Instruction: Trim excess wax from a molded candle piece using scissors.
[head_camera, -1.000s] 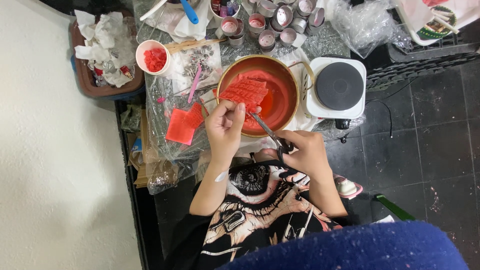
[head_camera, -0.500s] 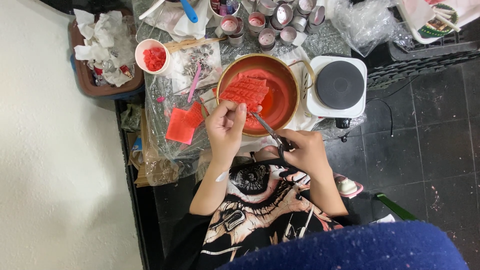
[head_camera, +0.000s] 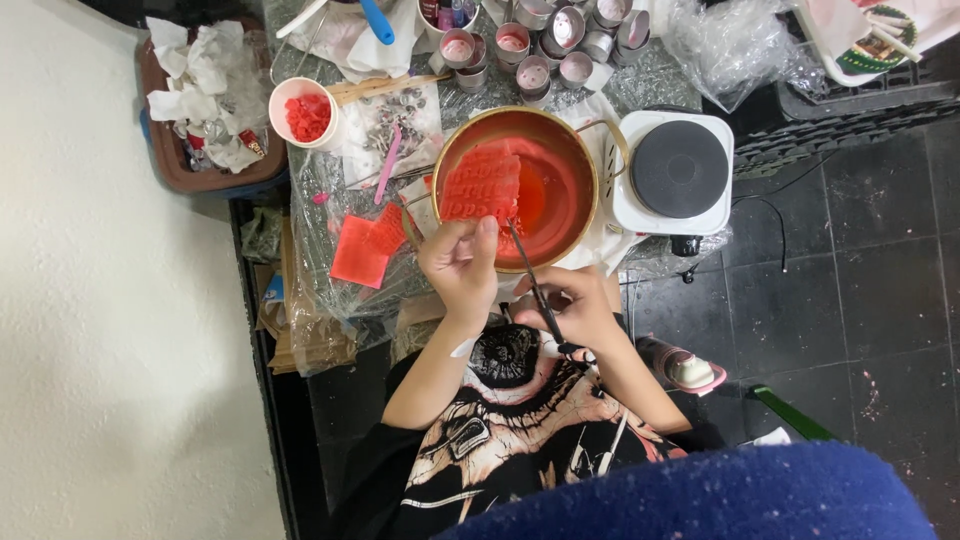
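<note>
Barely any motion since the earlier frames: our left hand (head_camera: 462, 262) has edged slightly up toward the pan, same grip. We're pinching the lower edge of the red wax slab (head_camera: 482, 186), fingers closed on it; it sits tilted over the left half of the copper pan (head_camera: 590, 175), centre frame, above red melted wax (head_camera: 552, 195). Our right hand (head_camera: 578, 310) is closed around a thin dark tool (head_camera: 533, 285); its tip points up at the slab's lower right corner. We can't tell whether the tip touches.

Right of the pan: a white hotplate (head_camera: 676, 172), dark round top, touching the pan's rim. Upper left: a white cup (head_camera: 303, 112) of red chips, and a brown tray (head_camera: 208, 165) of crumpled white tissue. A flat red square sheet (head_camera: 362, 251) lies left of the pan on clear plastic wrap. Top centre: a cluster of small round metal tins (head_camera: 545, 45), several with pinkish fill.

Top right, a white box (head_camera: 868, 35) is cut off by the frame edge. A blue blurred shape (head_camera: 700, 495) blocks the bottom. Small grey bits beside the cup are too small to make out.
</note>
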